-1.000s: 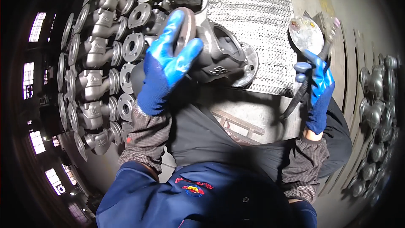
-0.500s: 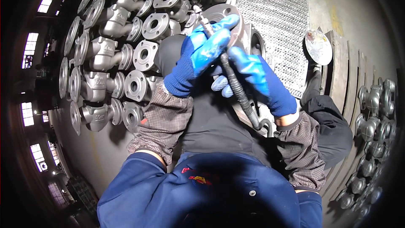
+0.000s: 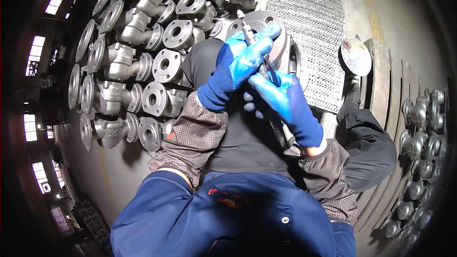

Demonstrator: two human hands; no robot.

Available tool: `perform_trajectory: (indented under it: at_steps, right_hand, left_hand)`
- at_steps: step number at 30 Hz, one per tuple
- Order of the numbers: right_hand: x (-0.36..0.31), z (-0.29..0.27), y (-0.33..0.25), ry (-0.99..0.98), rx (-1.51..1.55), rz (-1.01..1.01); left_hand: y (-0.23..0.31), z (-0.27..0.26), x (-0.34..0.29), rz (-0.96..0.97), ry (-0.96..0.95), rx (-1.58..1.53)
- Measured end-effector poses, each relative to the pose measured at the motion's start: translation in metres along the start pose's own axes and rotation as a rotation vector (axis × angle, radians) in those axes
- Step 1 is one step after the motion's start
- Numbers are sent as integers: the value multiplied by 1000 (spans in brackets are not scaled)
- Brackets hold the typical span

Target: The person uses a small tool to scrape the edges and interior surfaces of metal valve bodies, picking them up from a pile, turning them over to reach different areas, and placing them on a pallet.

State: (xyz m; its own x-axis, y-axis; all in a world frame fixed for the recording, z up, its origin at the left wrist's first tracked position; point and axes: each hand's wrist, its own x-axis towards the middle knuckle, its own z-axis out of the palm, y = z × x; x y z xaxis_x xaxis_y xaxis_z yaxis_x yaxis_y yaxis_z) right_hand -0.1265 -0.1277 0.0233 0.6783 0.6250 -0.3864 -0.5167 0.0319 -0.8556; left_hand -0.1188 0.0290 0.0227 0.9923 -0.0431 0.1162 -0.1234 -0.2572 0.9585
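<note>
Your left hand (image 3: 245, 58) closes around the tool (image 3: 248, 34), your right hand (image 3: 282, 94) curling loosely around its rear. The valve (image 3: 284, 40) sits just beyond; keep both grips behind the tip (image 3: 240, 14).

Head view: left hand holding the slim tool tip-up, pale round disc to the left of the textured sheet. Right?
One slip: the head view shows the pale round disc to the right of the textured sheet. The rest stands: the left hand holds the slim tool tip-up.
</note>
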Motion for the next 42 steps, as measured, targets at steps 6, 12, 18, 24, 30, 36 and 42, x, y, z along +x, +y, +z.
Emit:
perform_trajectory:
  at_steps: [6,12,18,24,30,36,42]
  right_hand:
    - [2,-12,2,-367,173,-86]
    - [-29,-122,-29,235,-402,-210]
    - [-17,-158,-20,203,-620,-71]
    - [60,-167,-35,11,-1339,-231]
    - [134,-161,-54,-140,-1550,-262]
    - [161,-151,-65,-291,-1780,-197]
    - [151,-146,-58,-211,-1829,-253]
  left_hand:
    - [-9,-2,4,335,-2,165]
    - [-18,-1,5,374,182,656]
    - [-28,-24,34,98,192,439]
    - [-52,-65,68,0,149,322]
    - [-51,-73,74,-75,167,266]
    - [-49,-73,76,-65,139,386]
    - [-46,-72,79,2,99,560]
